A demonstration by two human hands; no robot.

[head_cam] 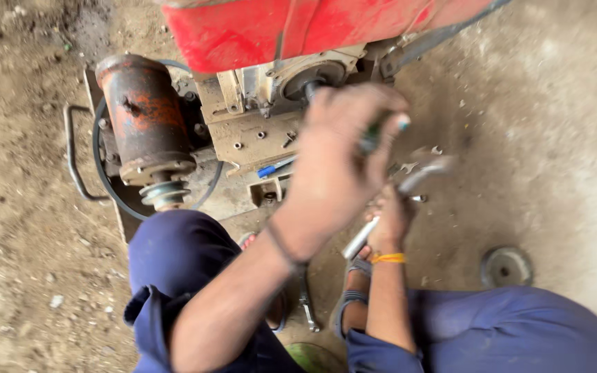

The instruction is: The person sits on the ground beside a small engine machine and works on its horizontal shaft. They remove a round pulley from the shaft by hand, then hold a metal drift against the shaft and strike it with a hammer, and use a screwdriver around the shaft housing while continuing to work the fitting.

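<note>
The left hand [336,162] is closed around a green-handled screwdriver [373,136], raised in front of the engine [264,131]. Just below this grip, the right hand [390,220] clasps a metal wrench [399,197] (blurred), its head beside the screwdriver's handle.

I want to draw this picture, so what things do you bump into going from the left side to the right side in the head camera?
Bent metal handle → rusty orange cylinder with a pulley → left hand holding a green-handled tool → right hand holding a metal wrench → round metal disc on the dirt ground.
</note>
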